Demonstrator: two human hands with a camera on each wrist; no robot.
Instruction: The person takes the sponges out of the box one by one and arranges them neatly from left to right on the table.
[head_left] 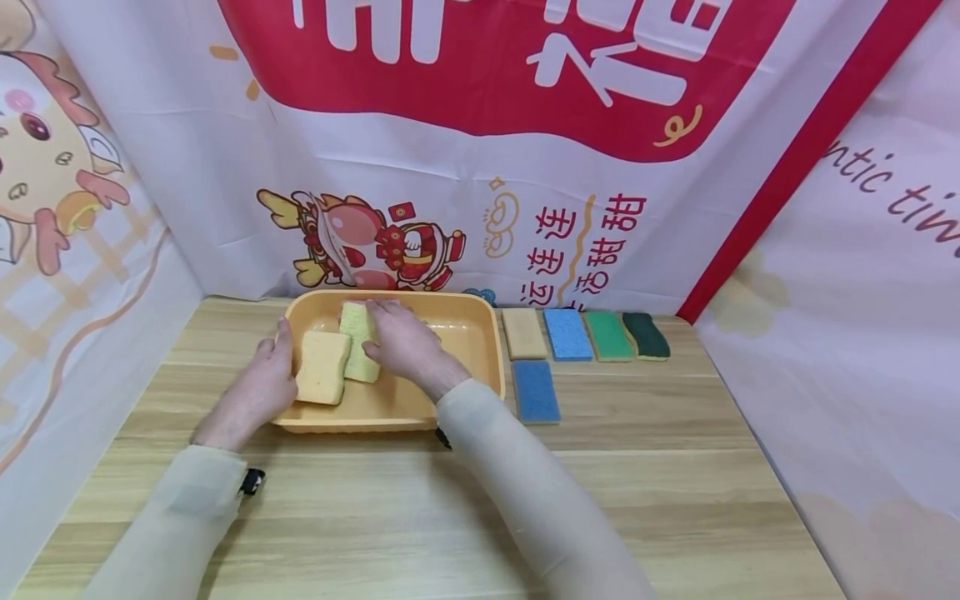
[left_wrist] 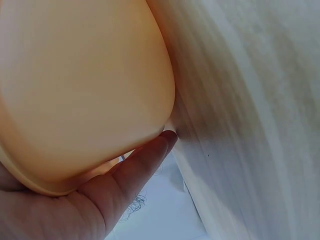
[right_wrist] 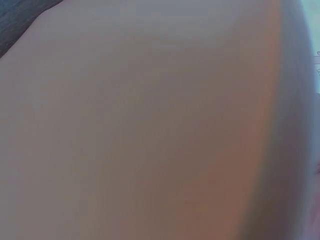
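In the head view, my left hand (head_left: 266, 379) grips the left end of a yellow-orange plastic basin (head_left: 427, 408), and the left wrist view shows fingers (left_wrist: 132, 172) against its outer wall. Inside the basin, my right hand (head_left: 408, 337) holds a pale yellow-green sponge (head_left: 361, 337) by its right side; its palm side is hidden. Left of that one, a light yellow sponge (head_left: 322, 367) with a wavy edge leans near the basin's left wall. Part of something pinkish shows behind the right fingers. The right wrist view is filled by a blurred, close surface.
Right of the basin, a row holds a beige sponge (head_left: 525, 333), a light blue sponge (head_left: 567, 333), a green sponge (head_left: 608, 336) and a dark green sponge (head_left: 647, 336). A darker blue sponge (head_left: 536, 392) lies in front. A printed cloth (head_left: 465, 158) hangs behind the wooden table (head_left: 360, 517).
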